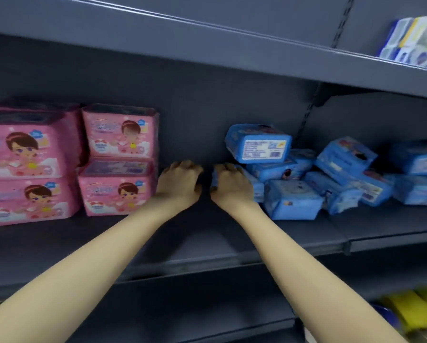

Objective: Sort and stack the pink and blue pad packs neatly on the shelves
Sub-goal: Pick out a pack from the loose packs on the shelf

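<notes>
Bare forearms (pixel 113 253) reached in together, the right hand (pixel 232 185) curled over the nearest blue pack (pixel 257 188) (long axis running off to its right, into the jumbled blue heap (pixel 294 201)), while the left hand (pixel 180 181), fingers curled on nothing, sat nearer the stacked pink packs (pixel 118 174) at its left

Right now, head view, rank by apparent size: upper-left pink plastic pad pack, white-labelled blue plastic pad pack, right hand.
1. upper-left pink plastic pad pack
2. white-labelled blue plastic pad pack
3. right hand, gripping another blue pad pack
</notes>
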{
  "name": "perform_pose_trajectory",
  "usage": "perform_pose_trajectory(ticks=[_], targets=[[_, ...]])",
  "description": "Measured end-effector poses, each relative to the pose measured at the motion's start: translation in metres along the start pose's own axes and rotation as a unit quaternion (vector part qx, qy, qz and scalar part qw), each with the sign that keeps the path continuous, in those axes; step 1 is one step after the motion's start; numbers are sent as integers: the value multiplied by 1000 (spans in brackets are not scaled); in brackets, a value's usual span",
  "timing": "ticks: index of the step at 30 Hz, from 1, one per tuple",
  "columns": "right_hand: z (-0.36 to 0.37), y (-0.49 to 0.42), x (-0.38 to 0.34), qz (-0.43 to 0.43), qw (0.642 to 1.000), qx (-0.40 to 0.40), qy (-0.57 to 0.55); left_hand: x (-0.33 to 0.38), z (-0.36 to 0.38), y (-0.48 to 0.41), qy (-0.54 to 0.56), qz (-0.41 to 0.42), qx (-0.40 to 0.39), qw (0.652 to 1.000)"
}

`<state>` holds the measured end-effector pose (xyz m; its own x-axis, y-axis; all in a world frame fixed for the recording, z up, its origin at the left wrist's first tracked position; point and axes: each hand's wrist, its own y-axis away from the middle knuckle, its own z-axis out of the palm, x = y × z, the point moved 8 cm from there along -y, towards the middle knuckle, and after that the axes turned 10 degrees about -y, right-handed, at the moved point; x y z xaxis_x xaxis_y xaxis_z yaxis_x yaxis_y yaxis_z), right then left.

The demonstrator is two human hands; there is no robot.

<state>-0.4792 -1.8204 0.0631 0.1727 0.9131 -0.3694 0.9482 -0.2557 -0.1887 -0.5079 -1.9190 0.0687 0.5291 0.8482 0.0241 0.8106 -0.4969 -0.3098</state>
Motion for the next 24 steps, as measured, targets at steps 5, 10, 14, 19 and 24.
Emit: perform_pose_trajectory(ticks=[5, 10, 14, 19, 24], targets=[[-32, 14, 77, 69, 997, 11, 23, 71, 5, -18, 6, 45, -18, 999], [-63, 39, 148, 101, 993, 36, 46, 147, 19, -33, 12, 109, -38, 993], [-87, 59, 201, 122, 990, 53, 55, 207, 32, -38, -18, 152, -53, 987], [-113, 84, 271, 167, 983, 51, 61, 284, 44, -43, 3, 204, -45, 978], [-135, 109, 339, 210, 973, 69, 68, 360, 54, -47, -2, 240, -45, 970]])
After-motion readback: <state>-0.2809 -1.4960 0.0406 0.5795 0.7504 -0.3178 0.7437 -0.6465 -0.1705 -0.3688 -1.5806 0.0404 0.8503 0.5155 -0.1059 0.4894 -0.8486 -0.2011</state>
